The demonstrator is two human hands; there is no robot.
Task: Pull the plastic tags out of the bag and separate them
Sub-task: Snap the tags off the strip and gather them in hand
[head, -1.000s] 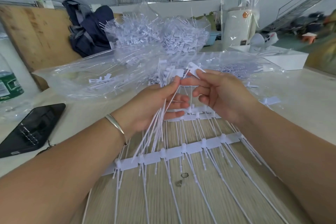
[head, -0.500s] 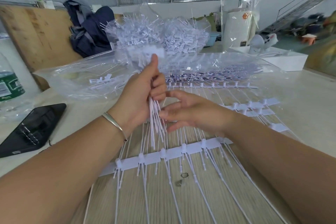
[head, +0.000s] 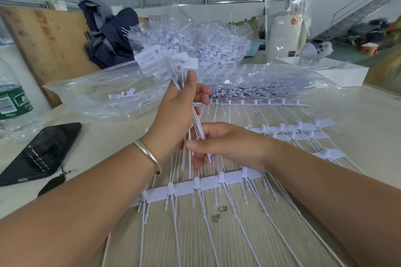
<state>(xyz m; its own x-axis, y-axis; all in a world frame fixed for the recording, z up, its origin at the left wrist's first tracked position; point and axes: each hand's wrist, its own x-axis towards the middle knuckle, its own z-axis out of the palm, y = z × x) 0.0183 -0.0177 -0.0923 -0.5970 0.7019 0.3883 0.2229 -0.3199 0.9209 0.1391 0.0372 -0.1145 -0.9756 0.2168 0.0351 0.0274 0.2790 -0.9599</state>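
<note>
My left hand (head: 173,112) grips a bundle of white plastic tags (head: 167,63) upright, flat heads fanned above my thumb, thin tails hanging below the palm. My right hand (head: 225,145) pinches the lower ends of those tails between thumb and fingers. Beneath both hands a joined strip of tags (head: 201,186) lies flat on the wooden board, and more strips (head: 288,130) lie to the right. A clear plastic bag (head: 256,84) with many tags inside lies behind the hands. A heap of separated tags (head: 208,39) is piled further back.
A black phone (head: 41,154) lies at the left on the table. A water bottle (head: 10,97) stands at the far left. An emptier clear bag (head: 104,93) lies left of centre. A white box (head: 334,71) sits at the back right. A dark backpack (head: 108,37) leans against a plywood sheet.
My left hand lifted the tag bundle up and away from the table. My right hand dropped from the tag heads to the tails and now pinches them lower down.
</note>
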